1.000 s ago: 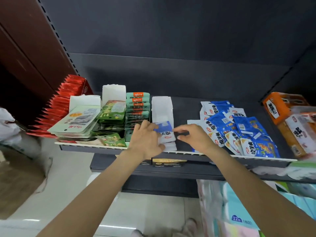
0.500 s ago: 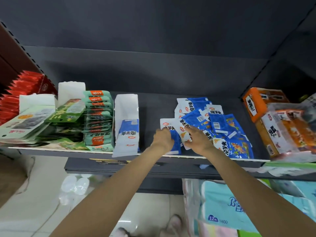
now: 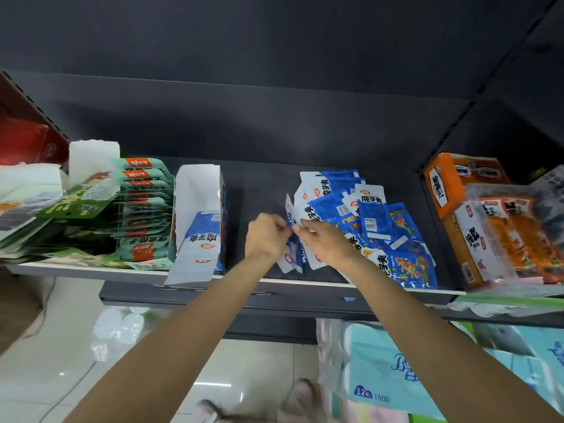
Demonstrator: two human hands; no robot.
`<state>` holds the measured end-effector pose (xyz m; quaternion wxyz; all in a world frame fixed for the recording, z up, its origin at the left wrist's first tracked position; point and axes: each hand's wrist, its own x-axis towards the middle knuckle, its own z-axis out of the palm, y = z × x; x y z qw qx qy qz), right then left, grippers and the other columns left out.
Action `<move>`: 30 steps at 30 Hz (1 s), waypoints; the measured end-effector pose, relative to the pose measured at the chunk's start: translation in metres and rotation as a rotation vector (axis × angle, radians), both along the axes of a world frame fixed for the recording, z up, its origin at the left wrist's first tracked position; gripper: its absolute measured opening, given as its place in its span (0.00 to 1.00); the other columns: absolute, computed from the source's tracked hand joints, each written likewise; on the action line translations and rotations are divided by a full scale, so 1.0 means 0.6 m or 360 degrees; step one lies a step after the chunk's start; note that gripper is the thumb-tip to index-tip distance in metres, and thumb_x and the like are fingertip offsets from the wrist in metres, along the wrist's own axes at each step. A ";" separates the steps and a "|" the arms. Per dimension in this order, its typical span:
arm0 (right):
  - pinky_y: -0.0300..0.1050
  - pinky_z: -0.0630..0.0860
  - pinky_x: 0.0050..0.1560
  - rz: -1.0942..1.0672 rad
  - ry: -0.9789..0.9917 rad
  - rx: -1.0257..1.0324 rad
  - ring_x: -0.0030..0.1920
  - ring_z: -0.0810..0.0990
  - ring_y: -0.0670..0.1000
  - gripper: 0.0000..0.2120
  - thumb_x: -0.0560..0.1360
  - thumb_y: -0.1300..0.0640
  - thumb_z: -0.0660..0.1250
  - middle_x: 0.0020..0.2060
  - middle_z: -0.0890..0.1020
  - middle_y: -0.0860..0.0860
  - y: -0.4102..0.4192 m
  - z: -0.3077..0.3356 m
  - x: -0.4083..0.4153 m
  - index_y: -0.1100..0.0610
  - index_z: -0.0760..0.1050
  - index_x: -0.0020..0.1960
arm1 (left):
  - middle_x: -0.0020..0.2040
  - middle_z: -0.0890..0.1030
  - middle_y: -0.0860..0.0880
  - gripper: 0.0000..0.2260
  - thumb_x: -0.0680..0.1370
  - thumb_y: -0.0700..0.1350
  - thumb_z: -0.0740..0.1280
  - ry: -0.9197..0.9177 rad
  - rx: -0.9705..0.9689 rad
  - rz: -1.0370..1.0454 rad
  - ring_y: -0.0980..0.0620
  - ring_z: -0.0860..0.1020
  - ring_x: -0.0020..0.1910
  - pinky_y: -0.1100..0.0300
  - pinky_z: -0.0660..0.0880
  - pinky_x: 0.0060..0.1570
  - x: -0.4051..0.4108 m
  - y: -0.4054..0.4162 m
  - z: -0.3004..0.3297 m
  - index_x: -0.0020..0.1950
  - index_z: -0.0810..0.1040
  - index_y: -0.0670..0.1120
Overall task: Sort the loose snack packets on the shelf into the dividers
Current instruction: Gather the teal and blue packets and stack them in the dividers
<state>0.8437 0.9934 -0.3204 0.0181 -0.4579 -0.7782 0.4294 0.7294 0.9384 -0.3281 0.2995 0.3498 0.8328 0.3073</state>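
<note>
Dark shelf [image 3: 262,190] | both hands pinch blue packets [image 3: 294,254] | pale tiled floor [image 3: 45,370] below

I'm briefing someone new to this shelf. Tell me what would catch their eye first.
First, both hands, left hand and right hand, meeting at mid-shelf and pinching packets at the left edge of the loose blue packets. Next, the white divider box to their left, with blue packets inside.
</note>
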 end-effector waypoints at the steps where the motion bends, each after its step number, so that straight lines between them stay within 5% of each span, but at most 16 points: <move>1: 0.56 0.71 0.62 -0.0056 0.0185 -0.0070 0.59 0.76 0.57 0.21 0.79 0.44 0.56 0.55 0.80 0.58 -0.008 0.011 -0.011 0.60 0.76 0.58 | 0.42 0.84 0.45 0.06 0.76 0.41 0.65 0.0085 0.0131 -0.0055 0.49 0.81 0.39 0.58 0.78 0.41 0.005 -0.013 0.011 0.41 0.81 0.46; 3: 0.62 0.76 0.55 -0.0277 0.0500 -0.0208 0.48 0.79 0.58 0.19 0.77 0.43 0.60 0.41 0.80 0.57 -0.022 0.034 -0.036 0.59 0.76 0.43 | 0.41 0.81 0.48 0.06 0.76 0.41 0.65 0.0288 0.0322 -0.0133 0.51 0.79 0.38 0.59 0.75 0.39 0.010 -0.041 0.032 0.43 0.82 0.45; 6: 0.67 0.77 0.46 -0.0581 0.0764 -0.0210 0.36 0.74 0.56 0.17 0.77 0.56 0.63 0.29 0.71 0.55 -0.033 0.071 -0.066 0.60 0.68 0.31 | 0.43 0.78 0.49 0.05 0.76 0.44 0.68 0.0573 0.0534 -0.0260 0.52 0.77 0.36 0.60 0.74 0.38 -0.011 -0.076 0.056 0.48 0.82 0.45; 8: 0.69 0.76 0.45 -0.0573 0.0839 -0.0095 0.36 0.76 0.58 0.12 0.76 0.58 0.64 0.30 0.75 0.58 -0.041 0.094 -0.085 0.64 0.73 0.36 | 0.47 0.80 0.49 0.07 0.76 0.45 0.68 0.0555 0.0689 -0.0375 0.55 0.77 0.40 0.63 0.73 0.42 -0.044 -0.097 0.072 0.52 0.82 0.46; 13: 0.49 0.82 0.46 -0.0360 0.1198 -0.0209 0.43 0.83 0.46 0.06 0.77 0.63 0.63 0.45 0.83 0.54 -0.087 0.144 -0.153 0.58 0.79 0.47 | 0.53 0.73 0.53 0.14 0.77 0.42 0.67 0.0348 0.0971 -0.0029 0.62 0.76 0.42 0.74 0.71 0.39 -0.156 -0.157 0.123 0.62 0.72 0.45; 19: 0.66 0.76 0.50 -0.0172 0.0950 0.0012 0.49 0.81 0.64 0.15 0.76 0.58 0.67 0.40 0.78 0.67 -0.112 0.103 -0.213 0.70 0.73 0.37 | 0.51 0.80 0.50 0.12 0.77 0.42 0.68 0.0308 0.0770 -0.0142 0.60 0.77 0.42 0.71 0.75 0.43 -0.250 -0.200 0.128 0.59 0.75 0.44; 21: 0.56 0.77 0.49 -0.0109 0.0881 0.0081 0.46 0.82 0.57 0.10 0.75 0.59 0.68 0.38 0.80 0.62 -0.120 0.086 -0.215 0.64 0.78 0.37 | 0.53 0.80 0.49 0.10 0.77 0.41 0.68 0.0382 0.0807 -0.0181 0.58 0.77 0.42 0.73 0.73 0.42 -0.263 -0.211 0.115 0.57 0.76 0.44; 24: 0.45 0.75 0.50 -0.0014 0.0711 0.0240 0.46 0.80 0.50 0.08 0.73 0.65 0.68 0.47 0.83 0.55 -0.129 0.064 -0.215 0.62 0.82 0.51 | 0.51 0.79 0.50 0.09 0.76 0.39 0.69 0.0591 0.0904 -0.0313 0.56 0.77 0.40 0.67 0.75 0.42 -0.277 -0.224 0.102 0.55 0.78 0.44; 26: 0.41 0.76 0.50 0.0044 0.0587 0.0385 0.47 0.80 0.49 0.09 0.72 0.66 0.69 0.46 0.83 0.52 -0.133 0.058 -0.211 0.60 0.82 0.52 | 0.48 0.81 0.50 0.06 0.76 0.41 0.68 0.0819 0.0750 -0.0542 0.53 0.77 0.44 0.59 0.76 0.44 -0.279 -0.228 0.097 0.52 0.80 0.46; 30: 0.28 0.74 0.47 0.0147 0.0458 0.0431 0.45 0.80 0.44 0.08 0.72 0.65 0.69 0.44 0.83 0.46 -0.131 0.050 -0.203 0.58 0.83 0.50 | 0.47 0.82 0.49 0.08 0.80 0.43 0.62 0.1143 0.0302 -0.0968 0.48 0.73 0.49 0.58 0.72 0.50 -0.279 -0.222 0.078 0.51 0.81 0.46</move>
